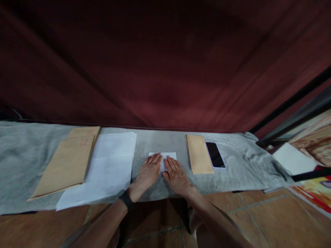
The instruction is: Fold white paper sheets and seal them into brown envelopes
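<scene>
Both hands flat, palms down, on a small folded white paper (162, 156) lying mid-way along the grey cloth (232, 172). Left hand (148, 170) and right hand (176, 174) side by side, fingers stretched out and pressing, gripping nothing. To the right, a narrow brown envelope (198, 154) beside a dark phone (215, 155). To the left, white sheets (108, 165) and a large brown envelope (68, 160).

Person, two bare forearms, no sleeves in view. Left hand (148, 173): black band worn at the wrist. Right hand (176, 174): no ring, watch or band visible.
</scene>
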`<state>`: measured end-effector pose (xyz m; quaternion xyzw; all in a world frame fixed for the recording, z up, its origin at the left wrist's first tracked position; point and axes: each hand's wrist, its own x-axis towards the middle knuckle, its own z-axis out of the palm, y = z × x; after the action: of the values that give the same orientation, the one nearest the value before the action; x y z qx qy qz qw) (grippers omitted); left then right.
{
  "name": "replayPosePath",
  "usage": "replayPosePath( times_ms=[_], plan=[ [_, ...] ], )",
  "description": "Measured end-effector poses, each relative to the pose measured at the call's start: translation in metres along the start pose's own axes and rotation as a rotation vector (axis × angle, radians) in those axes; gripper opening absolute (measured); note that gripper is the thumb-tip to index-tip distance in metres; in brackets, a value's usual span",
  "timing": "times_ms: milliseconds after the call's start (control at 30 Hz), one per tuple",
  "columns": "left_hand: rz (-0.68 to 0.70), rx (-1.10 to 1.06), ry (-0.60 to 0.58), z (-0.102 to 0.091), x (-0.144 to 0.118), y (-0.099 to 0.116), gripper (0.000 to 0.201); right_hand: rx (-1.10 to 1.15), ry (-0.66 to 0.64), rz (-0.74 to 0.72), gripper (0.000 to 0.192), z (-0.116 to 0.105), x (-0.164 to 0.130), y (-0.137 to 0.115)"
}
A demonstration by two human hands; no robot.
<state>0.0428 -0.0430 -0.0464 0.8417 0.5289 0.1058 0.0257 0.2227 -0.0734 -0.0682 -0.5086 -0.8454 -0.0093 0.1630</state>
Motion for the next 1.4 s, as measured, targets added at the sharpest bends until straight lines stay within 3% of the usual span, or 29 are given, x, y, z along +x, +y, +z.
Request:
replayPosePath(
  times_ms=[133, 300, 533, 667, 767, 900, 1033, 1200, 1400],
  plan=[
    [-0.014, 0.014, -0.002, 0.000, 0.000, -0.004, 0.050, -0.021, 0.028, -0.003, 0.056, 0.003, -0.001, -0.001],
    [-0.141, 0.059, -0.010, 0.005, -0.005, -0.004, 0.057, -0.041, 0.056, 0.049, 0.062, 0.007, -0.004, -0.003],
    [-0.257, 0.065, -0.083, 0.002, -0.005, -0.012, 0.061, -0.085, -0.025, 0.167, 0.065, 0.000, -0.009, 0.011],
    [-0.295, 0.072, -0.048, 0.003, -0.006, -0.010, 0.060, -0.126, -0.044, 0.198, 0.066, -0.002, -0.014, 0.020],
    [-0.287, 0.068, -0.017, 0.002, -0.007, -0.008, 0.059, -0.148, 0.030, 0.205, 0.065, -0.004, -0.016, 0.021],
    [-0.280, 0.041, 0.009, -0.002, -0.007, -0.005, 0.058, -0.119, 0.069, 0.123, 0.065, -0.011, -0.010, 0.009],
    [-0.286, 0.020, -0.010, -0.006, -0.005, -0.001, 0.057, -0.045, -0.058, -0.026, 0.064, -0.016, -0.004, -0.010],
    [-0.313, -0.094, -0.001, -0.013, 0.001, -0.004, 0.052, -0.075, -0.187, -0.056, 0.063, -0.020, 0.000, -0.016],
    [-0.398, -0.230, -0.004, -0.020, 0.014, -0.013, 0.051, -0.137, -0.213, -0.059, 0.053, -0.027, 0.008, -0.021]
  ],
)
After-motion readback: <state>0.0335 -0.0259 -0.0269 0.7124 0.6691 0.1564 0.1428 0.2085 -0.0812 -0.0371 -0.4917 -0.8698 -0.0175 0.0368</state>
